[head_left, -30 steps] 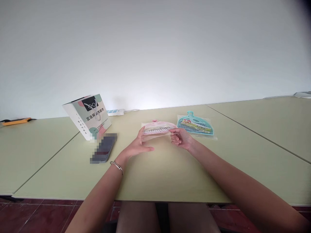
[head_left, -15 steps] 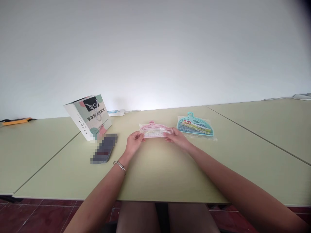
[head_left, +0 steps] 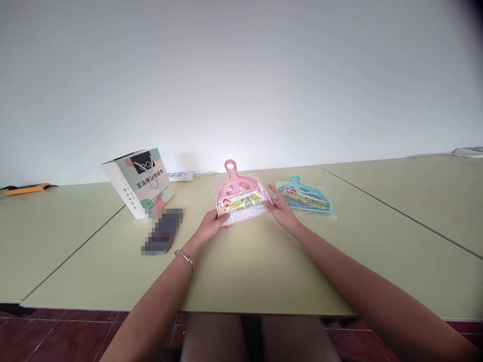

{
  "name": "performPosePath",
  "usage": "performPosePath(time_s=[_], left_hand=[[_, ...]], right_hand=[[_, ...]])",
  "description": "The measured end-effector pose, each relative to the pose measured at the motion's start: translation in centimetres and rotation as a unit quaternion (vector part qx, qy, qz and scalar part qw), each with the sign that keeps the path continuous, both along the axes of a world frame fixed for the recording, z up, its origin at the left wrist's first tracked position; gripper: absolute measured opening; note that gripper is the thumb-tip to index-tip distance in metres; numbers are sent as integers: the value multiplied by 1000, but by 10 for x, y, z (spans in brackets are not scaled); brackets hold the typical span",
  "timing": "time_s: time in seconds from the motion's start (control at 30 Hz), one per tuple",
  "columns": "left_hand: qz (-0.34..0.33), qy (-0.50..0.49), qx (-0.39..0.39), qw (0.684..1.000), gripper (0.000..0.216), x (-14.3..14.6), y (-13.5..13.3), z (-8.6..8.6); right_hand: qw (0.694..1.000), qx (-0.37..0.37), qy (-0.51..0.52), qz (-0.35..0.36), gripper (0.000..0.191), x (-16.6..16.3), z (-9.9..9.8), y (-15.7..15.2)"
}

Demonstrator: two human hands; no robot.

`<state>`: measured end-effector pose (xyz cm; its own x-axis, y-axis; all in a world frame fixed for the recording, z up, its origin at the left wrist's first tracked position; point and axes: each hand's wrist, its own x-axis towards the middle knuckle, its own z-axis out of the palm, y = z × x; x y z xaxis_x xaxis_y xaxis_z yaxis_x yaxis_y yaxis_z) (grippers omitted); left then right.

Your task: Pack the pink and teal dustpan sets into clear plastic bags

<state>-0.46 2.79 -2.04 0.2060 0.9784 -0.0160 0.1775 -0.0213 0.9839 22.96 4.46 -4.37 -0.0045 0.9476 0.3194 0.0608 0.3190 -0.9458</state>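
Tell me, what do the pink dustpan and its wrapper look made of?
The pink dustpan looks like moulded plastic, smooth and fairly matte, with a hanging hole in its handle. Its wrapper is probably thin clear plastic film: glossy, crinkled along the lower edge.

Nearer than the pink dustpan pack, the table lies bare to its front edge, giving free passage. Just to the pack's right a teal dustpan pack lies flat. To its left a phone and a standing paper bag narrow the way, with a power strip behind.
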Motion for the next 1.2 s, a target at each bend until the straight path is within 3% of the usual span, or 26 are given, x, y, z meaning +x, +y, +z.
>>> performPosePath(time_s=[0.13,0.3,0.5,0.63,0.9,1.2], left_hand=[[14,16,59,998,37,2,1,-3],[31,33,96,994,43,4,-2,0],[21,25,70,997,51,4,-4,2],[-6,22,34,999,54,4,-2,4],[29,35,27,999,50,2,-3,5],[-4,28,38,999,52,1,-5,6]], right_hand=[[1000,-4,6,31,45,-3,2,-2],[999,-37,0,-12,63,-16,5,-12],[999,-35,-9,-23,42,-17,11,-16],[1000,-3,-4,-23,40,-15,15,-16],[1000,1,9,-15,38,-18,14,-17],[1000,-10,5,-18,39,-17,15,-17]])
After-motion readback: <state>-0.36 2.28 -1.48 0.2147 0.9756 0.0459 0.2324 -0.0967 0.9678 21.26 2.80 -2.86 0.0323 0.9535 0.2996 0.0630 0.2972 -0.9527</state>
